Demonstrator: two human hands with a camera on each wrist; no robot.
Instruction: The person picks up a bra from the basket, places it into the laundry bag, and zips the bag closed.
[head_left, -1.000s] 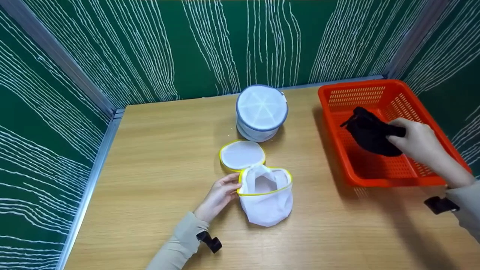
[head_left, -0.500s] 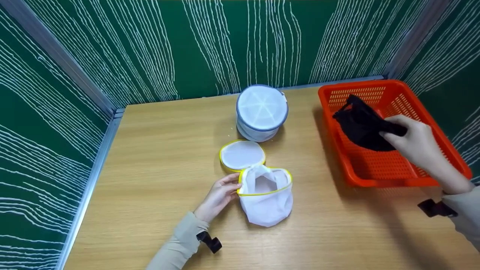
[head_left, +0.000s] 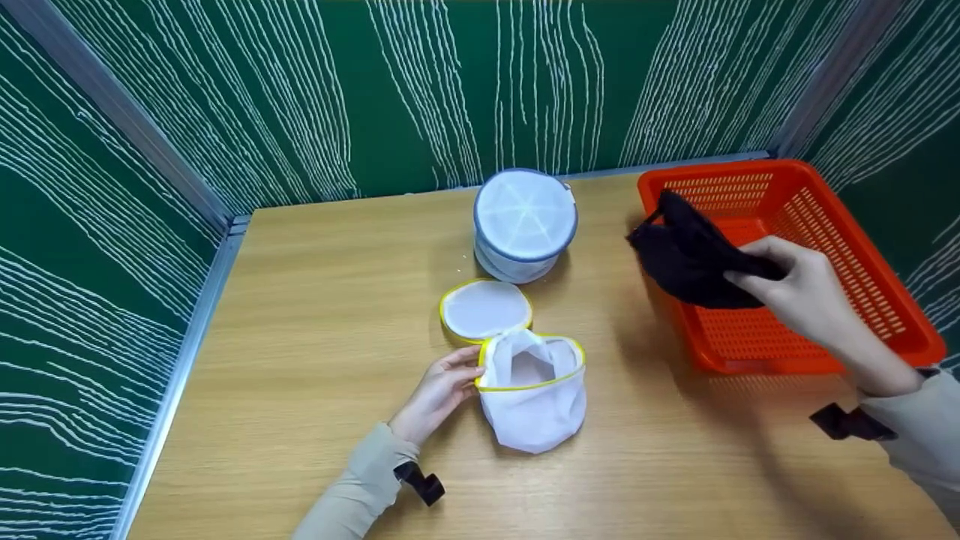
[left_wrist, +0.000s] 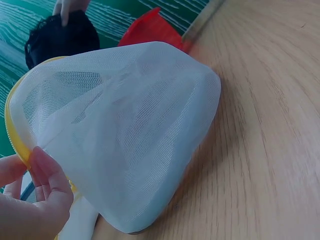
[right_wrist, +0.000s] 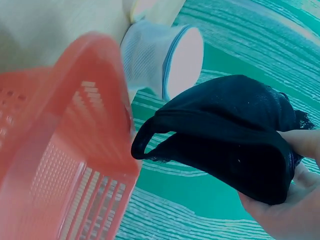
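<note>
A white mesh laundry bag with a yellow zip rim stands on the table, its mouth gaping upward. Its round yellow-edged lid lies folded back behind the opening. My left hand pinches the rim on the left side; the left wrist view shows thumb and fingers on the yellow edge. Over the left wall of the red basket, my right hand holds a folded black bra by one end. In the right wrist view, the bra's cup, a strap loop and some lace show.
The red plastic basket stands at the right of the wooden table. Behind the lid is a cylindrical mesh laundry bag with blue-grey trim. Green walls with white lines enclose the table at the back and sides.
My right hand has carried the bra leftward, from above the inside of the basket to above its left wall. My left hand and the laundry bag have stayed in place.
</note>
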